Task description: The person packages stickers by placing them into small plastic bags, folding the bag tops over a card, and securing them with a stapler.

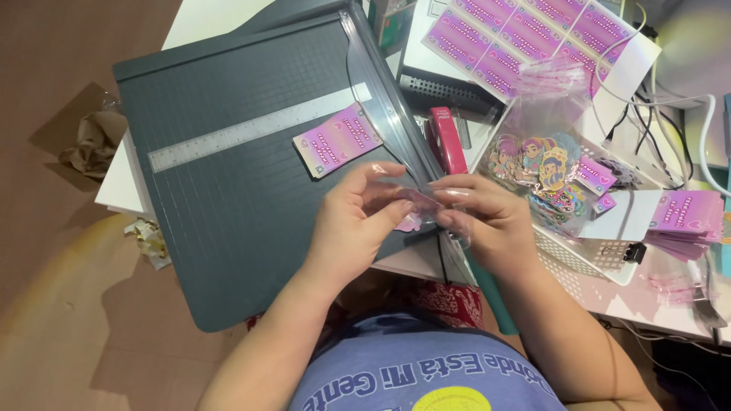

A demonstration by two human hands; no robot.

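Both of my hands meet over the near right corner of a dark grey paper trimmer [228,190]. Between them is a small clear plastic bag [420,204] with something pink inside. My left hand [358,224] pinches its left side with thumb and fingers. My right hand [480,221] grips its right side. A pink printed card [336,139] lies flat on the trimmer just beyond my hands, beside the metal ruler strip [251,128].
A red stapler [445,137] lies right of the trimmer's blade arm. A white basket [586,251] holds bagged colourful stickers [544,164]. A sheet of pink labels [525,34] sits at the back, a stack of pink cards [685,217] at right. Crumpled paper [95,141] lies on the floor.
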